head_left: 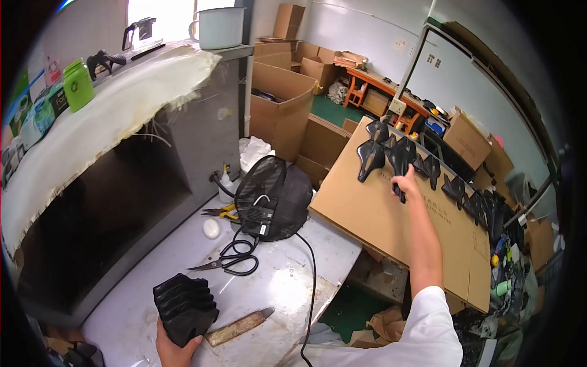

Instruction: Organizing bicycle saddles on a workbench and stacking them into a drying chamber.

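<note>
My right hand [403, 181] reaches far out and grips the narrow nose of a black bicycle saddle [402, 153] over a flat cardboard sheet [373, 208]. Beside it lies another black saddle [370, 160] with a slot down its middle, and several more run in a row along the sheet's far edge. Low in the view, my left hand [175, 347] is closed around a stack of glossy black layered pieces [184, 309], whose kind I cannot make out. A worn tool with a wrapped handle [238, 327] lies on the white table [287, 287] right of that stack.
Black-handled scissors [235, 260], yellow-handled pliers [223, 212], a white oval object [211, 229] and a black mesh-covered fan [272, 199] are on the table; the fan's cord hangs over its edge. A dark open hood [116, 202] stands left. Cardboard boxes [281, 101] fill the back.
</note>
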The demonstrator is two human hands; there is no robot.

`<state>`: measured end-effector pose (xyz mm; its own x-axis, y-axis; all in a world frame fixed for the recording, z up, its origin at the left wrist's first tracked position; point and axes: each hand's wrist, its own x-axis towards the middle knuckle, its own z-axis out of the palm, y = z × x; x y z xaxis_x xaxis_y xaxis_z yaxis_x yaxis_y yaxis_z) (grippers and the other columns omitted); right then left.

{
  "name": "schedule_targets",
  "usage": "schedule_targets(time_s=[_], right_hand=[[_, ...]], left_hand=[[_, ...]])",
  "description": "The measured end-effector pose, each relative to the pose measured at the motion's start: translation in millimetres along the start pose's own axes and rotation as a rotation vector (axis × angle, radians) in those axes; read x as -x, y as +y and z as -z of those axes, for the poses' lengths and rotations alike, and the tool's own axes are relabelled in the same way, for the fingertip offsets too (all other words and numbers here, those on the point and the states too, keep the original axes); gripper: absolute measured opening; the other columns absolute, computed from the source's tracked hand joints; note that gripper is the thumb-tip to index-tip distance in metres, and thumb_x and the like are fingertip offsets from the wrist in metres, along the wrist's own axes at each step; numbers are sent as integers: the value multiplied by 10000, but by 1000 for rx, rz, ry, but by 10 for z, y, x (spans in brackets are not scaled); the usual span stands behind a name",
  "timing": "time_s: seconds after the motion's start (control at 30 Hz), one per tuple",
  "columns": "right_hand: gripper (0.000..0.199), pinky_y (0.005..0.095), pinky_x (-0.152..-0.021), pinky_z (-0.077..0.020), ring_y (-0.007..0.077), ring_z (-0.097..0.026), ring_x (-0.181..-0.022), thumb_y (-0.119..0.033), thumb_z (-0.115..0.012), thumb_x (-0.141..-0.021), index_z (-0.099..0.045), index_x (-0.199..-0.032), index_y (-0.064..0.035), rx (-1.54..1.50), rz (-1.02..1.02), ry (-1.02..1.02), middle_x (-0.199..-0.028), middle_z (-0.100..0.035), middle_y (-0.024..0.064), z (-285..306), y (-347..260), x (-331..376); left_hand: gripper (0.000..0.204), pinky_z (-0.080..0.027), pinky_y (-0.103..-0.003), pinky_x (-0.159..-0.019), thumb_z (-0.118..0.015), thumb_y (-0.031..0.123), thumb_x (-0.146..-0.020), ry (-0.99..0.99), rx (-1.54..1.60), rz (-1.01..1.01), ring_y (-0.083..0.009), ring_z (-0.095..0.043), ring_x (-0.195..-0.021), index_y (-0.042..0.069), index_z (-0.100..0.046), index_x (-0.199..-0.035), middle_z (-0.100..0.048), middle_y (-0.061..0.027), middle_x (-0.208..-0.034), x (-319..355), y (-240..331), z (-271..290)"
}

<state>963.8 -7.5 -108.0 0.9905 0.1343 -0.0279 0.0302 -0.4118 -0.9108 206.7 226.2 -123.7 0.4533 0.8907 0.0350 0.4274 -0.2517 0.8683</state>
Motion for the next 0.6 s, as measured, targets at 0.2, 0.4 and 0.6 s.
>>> schedule_targets(time_s=[0.2, 0.4, 0.6], right_hand=[[1032, 502, -753, -588, 373, -710, -906, -46, -686, -793, -80, -1619, -174, 416, -46, 160, -1200, -648, 277, -981, -282, -376], [1460, 474, -1101, -484, 362, -568, -1343, -291, -964, -629, 77, -1648, -191, 820, -144, 105, -1510, -511, 246, -1225, -426, -508], [1334, 526, -1039, -524, 368, -599, -1303, -143, -874, -767, 115, -1652, -273, 1046, -164, -13, -1476, -552, 238, -1516, -494, -442]], left_hand=[[974, -487, -401, -1035, -899, 157, -602, 35, 33, 36, -331, -666, -1153, -27, -461, -1452, -694, -222, -1215, 3, -256, -60], [975, -506, -398, -1015, -920, 174, -605, 104, -20, 118, -330, -676, -1137, -39, -463, -1441, -701, -219, -1215, 104, -222, -11], [933, -499, -390, -1024, -886, 117, -605, 255, 6, 229, -316, -673, -1118, -11, -481, -1436, -701, -186, -1213, 319, -222, 207]])
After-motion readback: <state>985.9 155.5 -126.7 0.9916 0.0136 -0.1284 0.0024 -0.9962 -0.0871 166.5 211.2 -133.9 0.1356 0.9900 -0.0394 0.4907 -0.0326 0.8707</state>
